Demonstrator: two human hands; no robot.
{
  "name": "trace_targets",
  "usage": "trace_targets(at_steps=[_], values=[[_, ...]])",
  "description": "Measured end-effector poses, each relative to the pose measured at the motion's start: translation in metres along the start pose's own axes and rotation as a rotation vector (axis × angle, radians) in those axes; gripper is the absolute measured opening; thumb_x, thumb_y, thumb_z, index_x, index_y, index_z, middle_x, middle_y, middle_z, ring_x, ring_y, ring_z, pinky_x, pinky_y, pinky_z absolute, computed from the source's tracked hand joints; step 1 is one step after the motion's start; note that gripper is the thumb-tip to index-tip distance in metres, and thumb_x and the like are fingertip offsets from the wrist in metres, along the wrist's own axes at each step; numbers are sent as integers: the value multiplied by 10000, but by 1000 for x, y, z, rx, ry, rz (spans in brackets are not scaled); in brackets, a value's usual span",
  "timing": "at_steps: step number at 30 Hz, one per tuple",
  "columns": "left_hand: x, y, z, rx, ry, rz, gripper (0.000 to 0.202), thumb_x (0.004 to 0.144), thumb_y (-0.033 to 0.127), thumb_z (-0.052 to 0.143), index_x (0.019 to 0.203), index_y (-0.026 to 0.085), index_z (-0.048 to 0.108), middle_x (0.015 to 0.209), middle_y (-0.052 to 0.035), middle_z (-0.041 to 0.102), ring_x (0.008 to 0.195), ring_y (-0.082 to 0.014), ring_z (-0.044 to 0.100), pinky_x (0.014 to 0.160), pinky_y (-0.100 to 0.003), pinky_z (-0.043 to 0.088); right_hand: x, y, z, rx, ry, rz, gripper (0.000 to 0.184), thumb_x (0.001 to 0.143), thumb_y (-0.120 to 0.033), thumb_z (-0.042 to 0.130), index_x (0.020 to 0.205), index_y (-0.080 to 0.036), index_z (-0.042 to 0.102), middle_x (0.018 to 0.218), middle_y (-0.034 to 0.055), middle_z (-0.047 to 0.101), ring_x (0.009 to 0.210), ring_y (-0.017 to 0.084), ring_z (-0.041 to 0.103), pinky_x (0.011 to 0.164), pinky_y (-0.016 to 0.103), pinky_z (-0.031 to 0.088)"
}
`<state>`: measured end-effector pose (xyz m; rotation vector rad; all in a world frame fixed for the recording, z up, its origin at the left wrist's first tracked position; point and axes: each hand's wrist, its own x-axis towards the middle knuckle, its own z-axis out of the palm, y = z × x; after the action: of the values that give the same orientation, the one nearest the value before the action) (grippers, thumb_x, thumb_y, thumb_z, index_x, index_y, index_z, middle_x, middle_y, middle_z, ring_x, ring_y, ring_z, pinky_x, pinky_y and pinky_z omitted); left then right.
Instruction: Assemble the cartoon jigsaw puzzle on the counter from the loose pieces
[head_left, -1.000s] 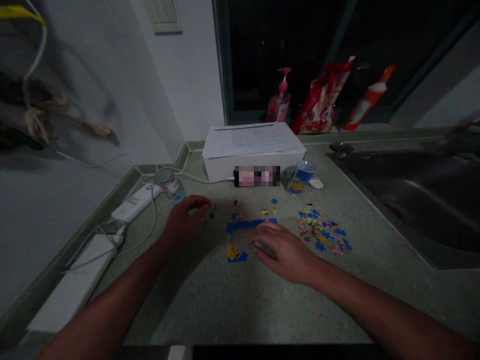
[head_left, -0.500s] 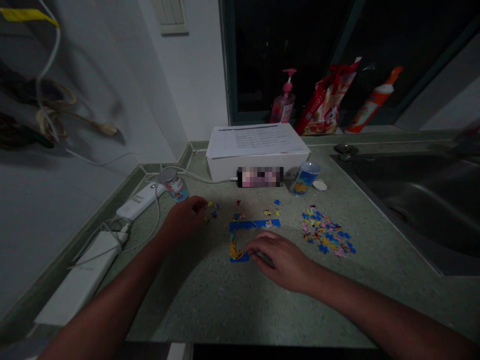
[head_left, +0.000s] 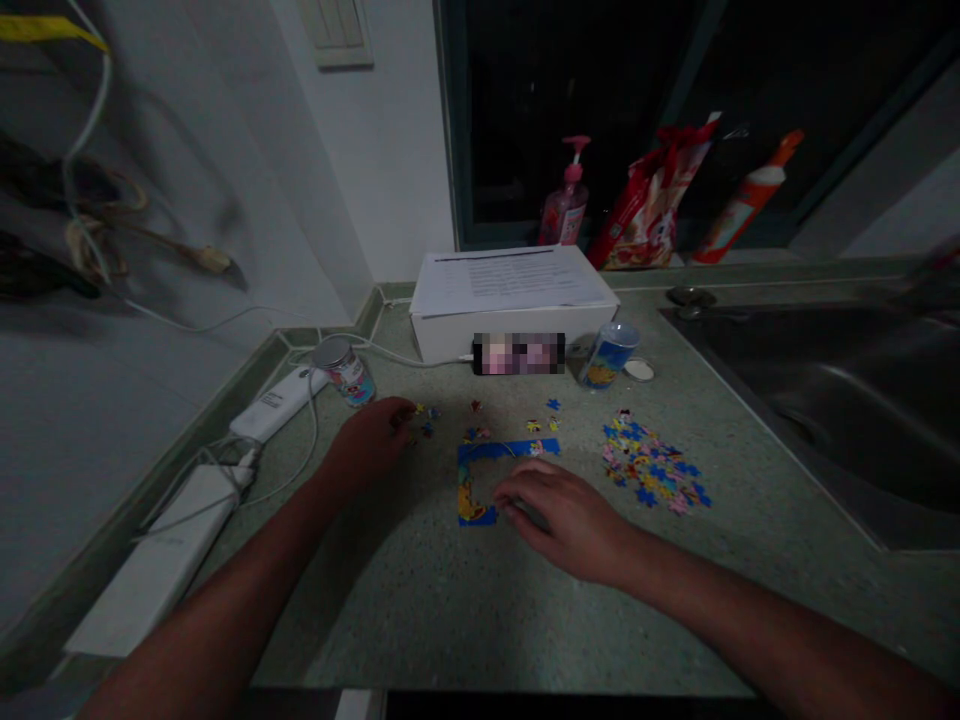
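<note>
Partly assembled jigsaw puzzle (head_left: 471,498), a blue-edged L-shaped frame, lying flat on a speckled green countertop (head_left: 390,610) between the hands. Right hand (head_left: 559,518): fingers curved at the frame's inner corner. Left hand (head_left: 367,442): fingers bunched beside loose pieces (head_left: 427,425); any pinch cannot be determined.

Left hand (head_left: 367,445), right hand (head_left: 562,520) bare; forearms (head_left: 225,570) bare too.

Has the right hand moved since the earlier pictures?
Yes: the right hand has drawn back toward the person, away from the top strip of the part-built jigsaw puzzle.
</note>
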<state>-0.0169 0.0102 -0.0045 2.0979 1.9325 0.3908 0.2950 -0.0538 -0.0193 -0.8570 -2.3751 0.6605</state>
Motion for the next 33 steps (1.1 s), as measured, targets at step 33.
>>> trace_targets(at_steps=[33], values=[[-3, -7, -11, 135, -190, 157, 273, 884, 295, 613, 1068, 217, 799, 1087, -115, 782, 992, -288, 755, 895, -389, 568, -1, 9, -5, -84, 9, 31, 222, 1043, -179, 538, 1113, -200, 748, 1026, 94, 789, 1014, 263, 726, 879, 424, 586]])
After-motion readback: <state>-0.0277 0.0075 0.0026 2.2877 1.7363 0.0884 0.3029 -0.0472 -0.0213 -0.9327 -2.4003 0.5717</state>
